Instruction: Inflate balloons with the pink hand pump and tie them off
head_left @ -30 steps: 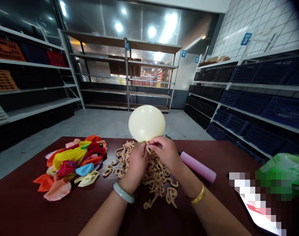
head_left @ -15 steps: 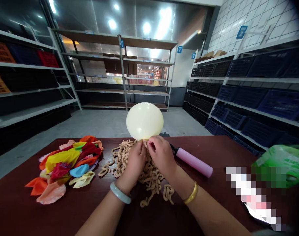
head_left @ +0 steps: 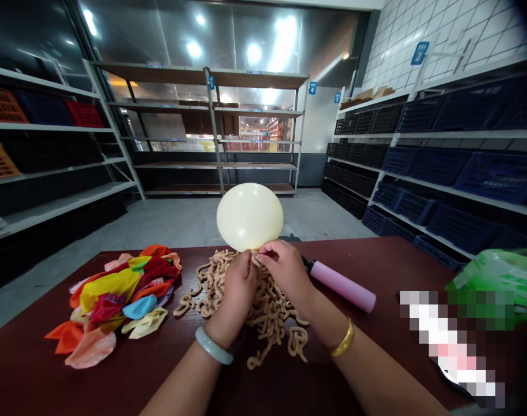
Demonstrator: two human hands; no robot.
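An inflated pale yellow balloon (head_left: 250, 216) stands above the table's far edge, its lower end at my fingertips. My left hand (head_left: 241, 283) is closed, pinching the balloon's neck from the left. On the right, my right hand (head_left: 285, 267) has its thumb and fingers pinched together at the same neck. The neck itself is mostly hidden by the fingers. Beneath both hands lies a heap of tan curly strands (head_left: 266, 318). A pink pump (head_left: 344, 286) with a black end rests just right of my right hand.
Uninflated balloons in many colours (head_left: 111, 294) lie piled on the dark red table (head_left: 159, 381) at the left. A green and white plastic bag (head_left: 497, 283) and a blurred-out flat item (head_left: 454, 352) are at the right. Shelves with crates (head_left: 497, 176) stand beyond.
The balloon has shifted slightly left relative to the table. My right hand's fingers have moved a little left, closer to my left hand. The view has turned slightly.
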